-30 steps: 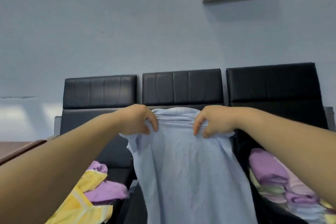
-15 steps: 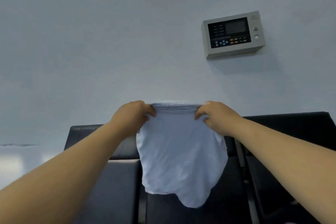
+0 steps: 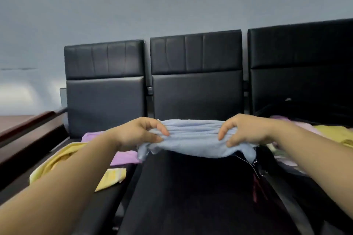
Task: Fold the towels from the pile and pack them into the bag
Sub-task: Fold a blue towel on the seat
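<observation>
The left hand (image 3: 140, 133) and right hand (image 3: 243, 132) each grip one end of the blue towel (image 3: 193, 139). They stretch it level just above the middle seat (image 3: 191, 196), probably to lay it flat for folding. The pile (image 3: 57, 158) lies left of that seat.

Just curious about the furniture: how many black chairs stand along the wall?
3: the left chair, holding a yellow towel; the middle chair, behind the blue towel; the right chair, cut by the picture's edge. More may lie beyond.
</observation>
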`<control>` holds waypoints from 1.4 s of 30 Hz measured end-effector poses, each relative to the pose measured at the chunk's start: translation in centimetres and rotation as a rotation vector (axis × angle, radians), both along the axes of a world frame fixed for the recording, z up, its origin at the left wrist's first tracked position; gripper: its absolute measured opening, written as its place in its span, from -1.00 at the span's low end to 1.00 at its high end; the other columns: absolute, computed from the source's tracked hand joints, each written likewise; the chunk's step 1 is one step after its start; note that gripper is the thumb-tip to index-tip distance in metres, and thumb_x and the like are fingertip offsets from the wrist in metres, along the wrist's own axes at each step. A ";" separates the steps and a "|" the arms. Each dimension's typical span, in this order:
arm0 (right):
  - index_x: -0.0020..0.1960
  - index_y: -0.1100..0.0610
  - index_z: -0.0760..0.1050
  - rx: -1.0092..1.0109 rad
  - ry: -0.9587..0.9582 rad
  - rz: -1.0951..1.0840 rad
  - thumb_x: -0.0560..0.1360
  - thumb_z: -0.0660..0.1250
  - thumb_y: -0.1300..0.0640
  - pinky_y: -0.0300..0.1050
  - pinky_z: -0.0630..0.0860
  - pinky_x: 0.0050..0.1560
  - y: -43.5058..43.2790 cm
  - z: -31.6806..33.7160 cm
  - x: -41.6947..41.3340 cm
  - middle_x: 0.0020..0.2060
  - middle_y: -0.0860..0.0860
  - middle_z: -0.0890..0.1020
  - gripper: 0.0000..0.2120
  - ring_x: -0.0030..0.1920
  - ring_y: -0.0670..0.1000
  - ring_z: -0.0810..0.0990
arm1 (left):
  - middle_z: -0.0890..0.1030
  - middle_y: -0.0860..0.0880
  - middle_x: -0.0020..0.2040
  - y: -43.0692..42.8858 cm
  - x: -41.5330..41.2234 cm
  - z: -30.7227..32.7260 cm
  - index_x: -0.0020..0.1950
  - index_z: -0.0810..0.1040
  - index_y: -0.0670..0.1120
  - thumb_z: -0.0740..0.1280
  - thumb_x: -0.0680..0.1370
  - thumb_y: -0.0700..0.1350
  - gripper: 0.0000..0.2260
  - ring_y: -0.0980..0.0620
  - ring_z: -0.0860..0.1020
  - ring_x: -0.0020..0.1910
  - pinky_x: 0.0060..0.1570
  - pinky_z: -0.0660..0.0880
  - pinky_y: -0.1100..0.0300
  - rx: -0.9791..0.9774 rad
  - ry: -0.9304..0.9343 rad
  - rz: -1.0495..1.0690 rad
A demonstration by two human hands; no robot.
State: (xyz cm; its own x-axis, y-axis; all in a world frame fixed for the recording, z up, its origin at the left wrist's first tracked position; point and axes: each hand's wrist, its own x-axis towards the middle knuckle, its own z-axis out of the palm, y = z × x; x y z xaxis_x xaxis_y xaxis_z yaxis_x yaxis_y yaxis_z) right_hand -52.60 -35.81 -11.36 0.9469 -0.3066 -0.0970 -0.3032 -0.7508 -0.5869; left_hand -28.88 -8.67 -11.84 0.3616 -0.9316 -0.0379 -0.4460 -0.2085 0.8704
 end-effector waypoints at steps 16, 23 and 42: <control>-0.11 -0.25 0.66 0.033 0.188 -0.061 0.39 0.51 0.15 -0.11 0.60 0.14 -0.8 -17.4 4.2 0.12 -0.12 0.62 -0.73 0.06 -0.03 0.64 | 0.69 0.16 0.03 -2.2 2.4 -16.9 -0.05 0.68 0.16 0.47 0.50 -0.20 -0.77 0.12 0.64 0.05 0.19 0.56 0.18 0.354 -0.327 0.033; -0.11 -0.08 0.70 0.242 0.315 -0.104 0.41 0.54 0.24 -0.22 0.38 -0.42 -0.9 -18.0 4.1 -0.25 0.01 0.64 -0.78 -0.45 -0.06 0.42 | 0.70 0.04 -0.09 -2.6 3.4 -18.2 -0.07 0.68 0.20 0.44 0.48 -0.15 -0.79 0.00 0.67 -0.08 0.01 0.62 0.08 0.488 -0.271 -0.027; -0.04 -0.13 0.64 0.174 -0.002 -0.172 0.40 0.58 0.21 -0.27 0.49 -0.13 -0.7 -18.3 2.0 -0.09 -0.14 0.64 -0.72 -0.10 -0.11 0.60 | 0.72 0.00 -0.05 -0.3 4.4 -17.9 -0.06 0.70 0.15 0.48 0.52 -0.14 -0.85 -0.24 0.65 0.03 0.07 0.61 -0.25 0.241 -0.174 0.329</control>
State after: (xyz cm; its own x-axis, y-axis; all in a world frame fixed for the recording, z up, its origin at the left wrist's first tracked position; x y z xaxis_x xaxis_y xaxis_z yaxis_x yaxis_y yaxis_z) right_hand -50.57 -36.51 -29.68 0.8822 -0.4424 -0.1610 -0.4170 -0.5757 -0.7033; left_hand -24.51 -8.92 -29.71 0.6576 -0.7376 -0.1529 -0.4571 -0.5521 0.6973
